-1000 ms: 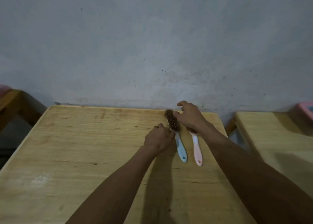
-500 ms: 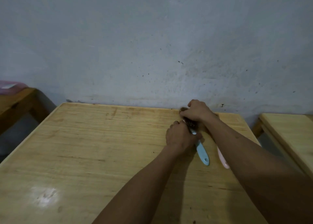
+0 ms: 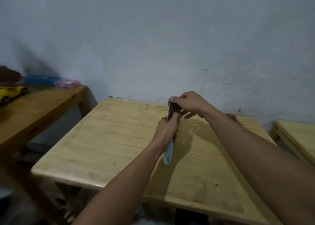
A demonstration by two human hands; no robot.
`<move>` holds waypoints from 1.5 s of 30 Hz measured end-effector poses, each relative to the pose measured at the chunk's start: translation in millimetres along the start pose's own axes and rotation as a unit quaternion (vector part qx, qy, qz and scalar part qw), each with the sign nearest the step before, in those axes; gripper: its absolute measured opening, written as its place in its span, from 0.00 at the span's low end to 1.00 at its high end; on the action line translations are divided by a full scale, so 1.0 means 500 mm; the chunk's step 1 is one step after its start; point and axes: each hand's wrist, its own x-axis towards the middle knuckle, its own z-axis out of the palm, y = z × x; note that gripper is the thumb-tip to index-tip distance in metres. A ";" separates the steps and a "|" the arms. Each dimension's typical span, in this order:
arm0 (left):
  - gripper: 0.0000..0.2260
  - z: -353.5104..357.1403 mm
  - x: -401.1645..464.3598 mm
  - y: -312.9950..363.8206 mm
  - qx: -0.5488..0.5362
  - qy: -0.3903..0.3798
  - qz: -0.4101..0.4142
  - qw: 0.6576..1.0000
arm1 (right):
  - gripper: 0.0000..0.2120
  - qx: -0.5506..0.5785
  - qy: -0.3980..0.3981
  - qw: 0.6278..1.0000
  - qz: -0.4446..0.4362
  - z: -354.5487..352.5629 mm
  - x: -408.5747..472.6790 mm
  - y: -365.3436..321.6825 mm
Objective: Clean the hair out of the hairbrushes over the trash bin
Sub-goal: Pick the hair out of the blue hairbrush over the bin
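Over the table, centre: both hands up with one brush
table: light wooden square table (image 3: 105, 144), against grey wall (image 3: 153, 37)
right hand (image 3: 188, 103): pinching bristle head at far end
left hand (image 3: 166, 132): grasping handle
brush: pale-blue-handled hairbrush with dark bristles (image 3: 168, 152), lifted off table, between hands

Bare light wooden table (image 3: 119, 139)

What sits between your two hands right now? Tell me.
Head view: the bristle head of the blue-handled hairbrush; left hand grips its handle, right hand pinches its top.
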 end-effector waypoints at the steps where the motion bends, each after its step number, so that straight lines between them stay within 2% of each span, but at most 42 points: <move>1: 0.19 -0.030 -0.015 0.000 0.001 0.023 0.001 1.000 | 0.20 -0.002 -0.004 1.000 -0.009 0.022 -0.007 -0.019; 6: 0.27 -0.189 -0.078 -0.016 0.100 0.131 0.030 0.986 | 0.25 0.008 -0.044 0.998 -0.053 0.135 -0.040 -0.104; 12: 0.30 -0.351 -0.184 -0.052 0.209 0.225 0.031 0.951 | 0.21 0.002 -0.152 0.978 -0.141 0.279 -0.097 -0.176; 16: 0.29 -0.453 -0.276 -0.090 0.285 0.287 0.011 0.914 | 0.18 -0.041 -0.250 0.943 -0.217 0.371 -0.135 -0.215; 23: 0.29 -0.600 -0.446 -0.164 0.410 0.355 -0.037 0.839 | 0.08 -0.085 -0.349 0.866 -0.346 0.531 -0.196 -0.307; 28: 0.33 -0.671 -0.547 -0.242 0.472 0.412 -0.099 0.773 | 0.11 -0.126 -0.424 0.820 -0.364 0.654 -0.263 -0.340; 32: 0.32 -0.692 -0.611 -0.304 0.474 0.431 -0.140 0.755 | 0.14 -0.136 -0.472 0.790 -0.367 0.746 -0.311 -0.320; 38: 0.30 -0.672 -0.662 -0.395 0.482 0.436 -0.200 0.733 | 0.05 -0.104 -0.472 0.798 -0.360 0.830 -0.353 -0.242; 45: 0.27 -0.629 -0.702 -0.455 0.522 0.414 -0.215 0.714 | 0.03 -0.089 -0.473 0.818 -0.315 0.847 -0.358 -0.139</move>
